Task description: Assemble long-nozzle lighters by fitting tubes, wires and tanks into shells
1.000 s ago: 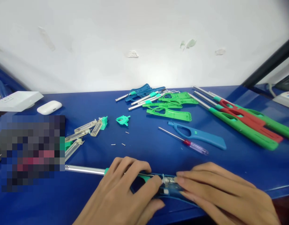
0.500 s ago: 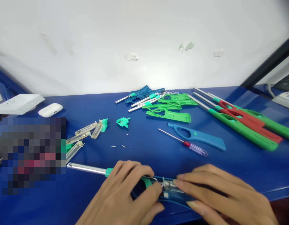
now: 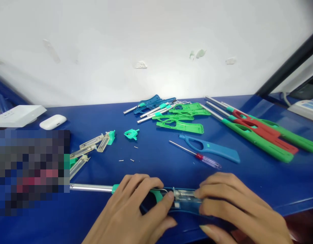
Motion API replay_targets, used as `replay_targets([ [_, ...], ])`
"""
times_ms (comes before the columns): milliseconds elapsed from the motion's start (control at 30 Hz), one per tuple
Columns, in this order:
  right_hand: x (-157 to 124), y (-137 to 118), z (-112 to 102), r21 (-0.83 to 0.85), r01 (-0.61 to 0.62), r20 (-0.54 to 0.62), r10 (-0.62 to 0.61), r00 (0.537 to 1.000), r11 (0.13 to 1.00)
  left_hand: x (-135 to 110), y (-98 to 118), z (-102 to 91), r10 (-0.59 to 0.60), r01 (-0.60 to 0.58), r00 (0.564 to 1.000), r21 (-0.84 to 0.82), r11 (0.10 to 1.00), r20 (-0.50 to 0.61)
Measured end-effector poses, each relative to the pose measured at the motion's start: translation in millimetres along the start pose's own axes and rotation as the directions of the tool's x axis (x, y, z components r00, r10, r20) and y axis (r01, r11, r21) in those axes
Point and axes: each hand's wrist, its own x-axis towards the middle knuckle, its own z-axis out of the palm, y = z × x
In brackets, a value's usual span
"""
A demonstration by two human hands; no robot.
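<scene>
A long gas lighter [image 3: 181,202] with a blue open shell lies along the table's front edge, its metal tube [image 3: 91,187] pointing left. My left hand [image 3: 136,210] grips its front part near the teal collar, the thumb pressing by the clear tank inside. My right hand [image 3: 237,206] holds the rear of the shell, fingers curled over the tank's end. Both hands are closed on the lighter.
On the blue table [image 3: 156,159]: a small red-handled screwdriver [image 3: 197,156], a blue shell half [image 3: 212,148], green shells and tubes [image 3: 179,117], finished green and red lighters [image 3: 258,132], clear tanks [image 3: 91,144], a teal part [image 3: 131,134], loose screws [image 3: 132,160], a white earbud case [image 3: 52,122].
My right-hand fingers have curled in and slid left over the tank's end. The left thumb shifted slightly on the lighter. The camera view drifted a little.
</scene>
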Motion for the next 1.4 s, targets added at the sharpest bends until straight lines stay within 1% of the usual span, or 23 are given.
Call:
replay_targets([
  [133, 0, 2, 1, -0.010, 0.018, -0.006, -0.018, 1.000, 1.000, 3, 3, -2.9, -0.021, 0.021, 1.000, -0.013, 1.000, -0.019],
  [167, 0, 2, 1, -0.012, 0.015, -0.004, -0.015, 1.000, 1.000, 4, 3, -3.5, -0.022, 0.022, 1.000, -0.015, 1.000, -0.006],
  [267, 0, 3, 3, -0.011, 0.008, -0.007, -0.008, 1.000, 1.000, 1, 4, -3.9, -0.004, 0.005, 1.000, 0.039, 0.999, -0.022],
  [333, 0, 1, 5, -0.003, 0.003, -0.032, -0.003, 0.999, 1.000, -1, 2, -2.6, 0.012, -0.011, 1.000, 0.068, 0.998, -0.024],
  [467, 2, -4, 9, 0.013, -0.081, -0.144, 0.082, 0.986, 0.997, -3, -2, 1.4, 0.017, -0.011, 0.998, 0.109, 0.994, -0.057],
  [533, 1, 1, 4, 0.025, -0.130, -0.162, 0.132, 0.978, 0.991, -2, -2, 2.2, 0.036, -0.028, 0.998, 0.125, 0.992, -0.060],
  [600, -2, 13, -7, -0.029, -0.207, -0.157, 0.201, 0.967, 0.978, -2, -2, 1.8, 0.032, -0.025, 0.998, 0.136, 0.990, -0.049],
  [633, -4, 22, -14, -0.114, -0.278, -0.158, 0.259, 0.953, 0.954, -2, -1, 1.5, 0.014, -0.008, 0.999, 0.144, 0.990, -0.045],
  [700, -11, 45, -27, -0.309, -0.384, -0.206, 0.333, 0.920, 0.870, -4, -1, 1.0, -0.028, 0.032, 0.999, 0.163, 0.986, -0.030],
  [733, -15, 57, -33, -0.379, -0.420, -0.203, 0.369, 0.907, 0.824, -6, -1, 0.9, -0.044, 0.049, 0.999, 0.171, 0.984, -0.028],
  [767, -19, 68, -36, -0.408, -0.442, -0.205, 0.392, 0.897, 0.799, -8, -1, 0.9, -0.051, 0.055, 0.998, 0.175, 0.983, -0.023],
  [833, -26, 85, -39, -0.420, -0.443, -0.190, 0.401, 0.896, 0.792, -11, -2, 1.0, -0.050, 0.052, 0.999, 0.172, 0.984, -0.015],
  [900, -29, 93, -37, -0.410, -0.438, -0.174, 0.403, 0.899, 0.800, -11, -4, 1.2, -0.032, 0.035, 0.999, 0.168, 0.985, -0.020],
  [1033, -27, 93, -31, -0.380, -0.422, -0.140, 0.399, 0.906, 0.823, -8, -6, 1.9, 0.014, -0.012, 1.000, 0.157, 0.988, -0.012],
  [1133, -26, 92, -35, -0.359, -0.415, -0.146, 0.389, 0.910, 0.836, -7, -6, 2.3, 0.028, -0.025, 0.999, 0.153, 0.988, -0.018],
  [1233, -26, 93, -45, -0.361, -0.413, -0.154, 0.383, 0.911, 0.836, -12, -6, 2.7, 0.001, -0.001, 1.000, 0.164, 0.986, -0.002],
  [1300, -25, 92, -51, -0.365, -0.412, -0.146, 0.386, 0.911, 0.835, -18, -6, 4.3, -0.040, 0.036, 0.999, 0.168, 0.985, 0.021],
  [1367, -20, 87, -51, -0.352, -0.414, -0.151, 0.386, 0.910, 0.839, -22, -4, 7.0, -0.087, 0.079, 0.995, 0.185, 0.980, 0.039],
  [1400, -17, 82, -48, -0.335, -0.414, -0.160, 0.382, 0.910, 0.846, -24, -3, 8.3, -0.109, 0.102, 0.994, 0.195, 0.976, 0.023],
])
